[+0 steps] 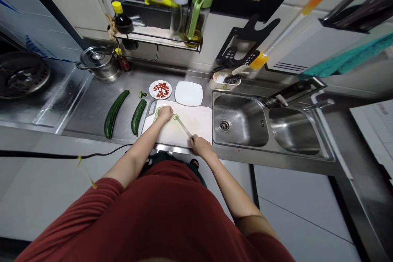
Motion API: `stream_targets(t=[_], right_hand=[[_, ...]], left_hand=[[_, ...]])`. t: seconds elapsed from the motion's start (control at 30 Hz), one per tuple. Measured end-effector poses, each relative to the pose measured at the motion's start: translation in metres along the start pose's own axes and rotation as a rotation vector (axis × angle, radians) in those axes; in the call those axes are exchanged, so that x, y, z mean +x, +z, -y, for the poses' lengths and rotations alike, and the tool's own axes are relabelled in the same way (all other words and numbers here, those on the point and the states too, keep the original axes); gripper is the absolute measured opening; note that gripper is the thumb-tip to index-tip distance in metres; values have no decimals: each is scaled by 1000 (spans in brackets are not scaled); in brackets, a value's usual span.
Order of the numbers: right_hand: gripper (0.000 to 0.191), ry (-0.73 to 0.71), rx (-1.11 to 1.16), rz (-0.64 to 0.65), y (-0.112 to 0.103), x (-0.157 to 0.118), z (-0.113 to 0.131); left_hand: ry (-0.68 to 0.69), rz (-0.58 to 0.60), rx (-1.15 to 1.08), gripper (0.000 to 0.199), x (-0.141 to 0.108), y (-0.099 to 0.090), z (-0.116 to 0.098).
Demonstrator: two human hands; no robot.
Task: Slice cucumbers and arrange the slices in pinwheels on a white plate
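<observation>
On the cutting board (199, 120), cucumber slices (156, 114) lie cut, the right hand (202, 146) gripping a knife (185, 129), the left hand's (166, 113) fingers curled, hold unclear, with two cucumbers (115, 114) unsliced.

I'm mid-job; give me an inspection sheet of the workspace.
Surface: grey stainless-steel counter; white rectangular cutting board on it.
Working items: black-handled steel knife, round pale-green slice at its tip; two long dark-green cucumbers left of the board.
Clutter: round white plate of small red pieces; squarish white plate behind the board.
Hands: left hand at more green slices, grip unclear; right hand holds the knife.
Cables: black cable at left, along the counter front.
Surroundings: double-bowl steel sink at right.
</observation>
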State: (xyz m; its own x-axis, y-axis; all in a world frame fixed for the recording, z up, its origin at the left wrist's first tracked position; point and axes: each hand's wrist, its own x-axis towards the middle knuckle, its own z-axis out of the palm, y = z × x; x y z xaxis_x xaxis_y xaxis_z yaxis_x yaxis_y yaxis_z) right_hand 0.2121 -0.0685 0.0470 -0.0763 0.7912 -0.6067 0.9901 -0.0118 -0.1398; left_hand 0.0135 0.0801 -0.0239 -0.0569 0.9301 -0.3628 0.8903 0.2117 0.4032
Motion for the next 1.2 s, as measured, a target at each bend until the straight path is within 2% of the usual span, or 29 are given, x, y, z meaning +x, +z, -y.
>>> stream_targets(t=[0.3,0.73,1.2], right_hand=[[35,9,-4,-4,9,-15,-11],[37,-14,5,-28,4,9,3],[36,-18,19,-48,10,10,0]], left_hand=[[-11,18,-2,16,0,-2,-1],[-9,1,-7,13,-1,-2,-1],[-1,-7,-2,12,-4,-4,-3]])
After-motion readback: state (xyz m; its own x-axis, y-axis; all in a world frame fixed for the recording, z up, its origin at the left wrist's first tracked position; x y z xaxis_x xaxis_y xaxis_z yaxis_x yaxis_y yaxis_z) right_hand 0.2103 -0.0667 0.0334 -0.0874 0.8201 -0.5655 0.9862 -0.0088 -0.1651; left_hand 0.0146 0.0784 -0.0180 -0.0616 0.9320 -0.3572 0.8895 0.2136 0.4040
